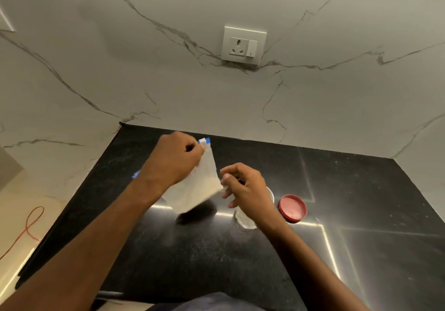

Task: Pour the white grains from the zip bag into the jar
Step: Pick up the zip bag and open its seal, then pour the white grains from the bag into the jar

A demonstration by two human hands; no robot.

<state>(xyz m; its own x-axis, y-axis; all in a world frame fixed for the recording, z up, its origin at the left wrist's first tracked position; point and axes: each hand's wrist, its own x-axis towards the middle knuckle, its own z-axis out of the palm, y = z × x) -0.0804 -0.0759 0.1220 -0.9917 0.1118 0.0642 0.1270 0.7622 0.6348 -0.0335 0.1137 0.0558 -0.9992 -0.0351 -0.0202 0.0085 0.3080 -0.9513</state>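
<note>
A clear zip bag (198, 188) with white grains and a blue zip strip hangs above the black counter, tilted. My left hand (172, 159) is shut on its upper edge near the zip. My right hand (243, 185) pinches the bag's right corner with thumb and fingers. Under my right hand stands the clear glass jar (246, 218), mostly hidden by the hand and wrist; only part of its rim and its base show. The bag is to the left of the jar, not over its mouth.
A red lid (292, 207) lies upside down on the black counter (361, 202), just right of the jar. A marble wall with a socket (243, 44) rises behind. The counter's left edge drops to a floor with an orange cable (29, 226).
</note>
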